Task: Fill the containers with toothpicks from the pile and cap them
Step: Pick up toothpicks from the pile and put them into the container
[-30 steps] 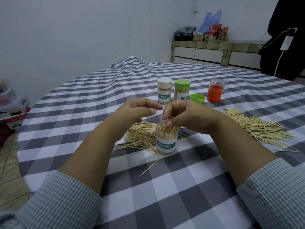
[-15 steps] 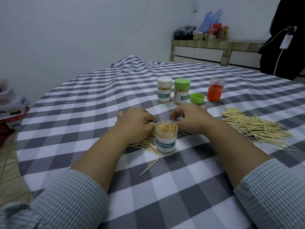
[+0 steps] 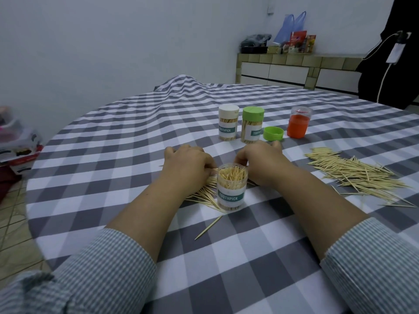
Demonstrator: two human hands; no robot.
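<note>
Open jar (image 3: pixel 231 189), full of toothpicks, between both hands. Left hand (image 3: pixel 188 164) and right hand (image 3: pixel 263 162): knuckles down on the pile (image 3: pixel 204 193); grasp cannot be told.

Both hands (image 3: pixel 188 165) on toothpicks (image 3: pixel 204 193) behind open jar (image 3: pixel 231 189).
</note>
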